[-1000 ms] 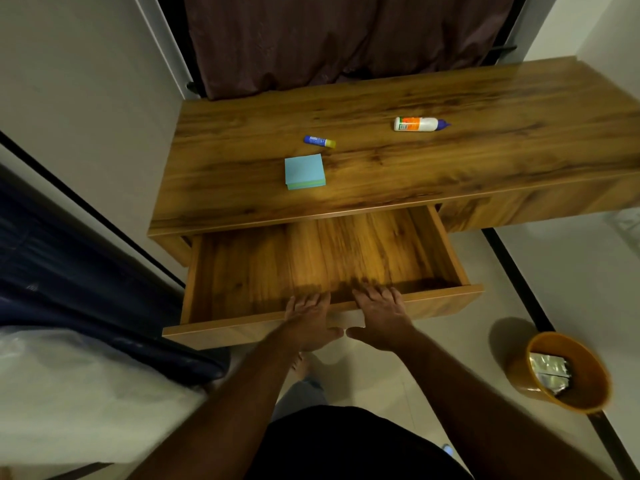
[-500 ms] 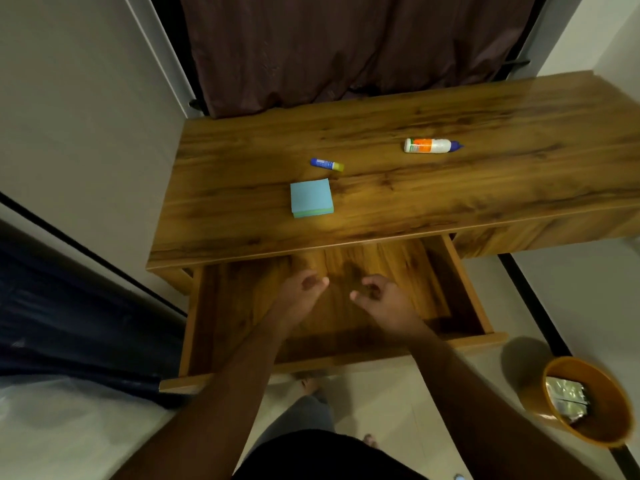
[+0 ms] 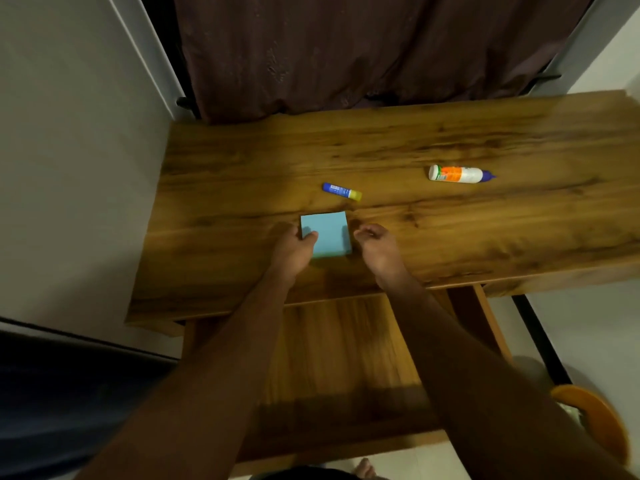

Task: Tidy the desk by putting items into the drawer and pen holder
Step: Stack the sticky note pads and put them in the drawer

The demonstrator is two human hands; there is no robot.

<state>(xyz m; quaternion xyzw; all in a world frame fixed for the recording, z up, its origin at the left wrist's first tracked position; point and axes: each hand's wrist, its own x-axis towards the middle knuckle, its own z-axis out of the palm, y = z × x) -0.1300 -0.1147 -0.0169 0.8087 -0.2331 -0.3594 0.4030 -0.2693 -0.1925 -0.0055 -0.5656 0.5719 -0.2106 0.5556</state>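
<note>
Fingers of the left hand (image 3: 294,249) pinch the blue sticky-note pad (image 3: 327,237) on the tabletop (image 3: 450,237); right hand (image 3: 375,245) loosely curled beside it, empty. Best lift it flat, then lower into the open drawer (image 3: 346,358).

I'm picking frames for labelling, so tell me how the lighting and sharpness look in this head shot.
Head view: dim, warm light; the open wooden drawer lies in arm shadow; slight motion blur softens the left hand on the light-blue sticky-note pad; wide-angle bending curves the wooden desk edges.
</note>
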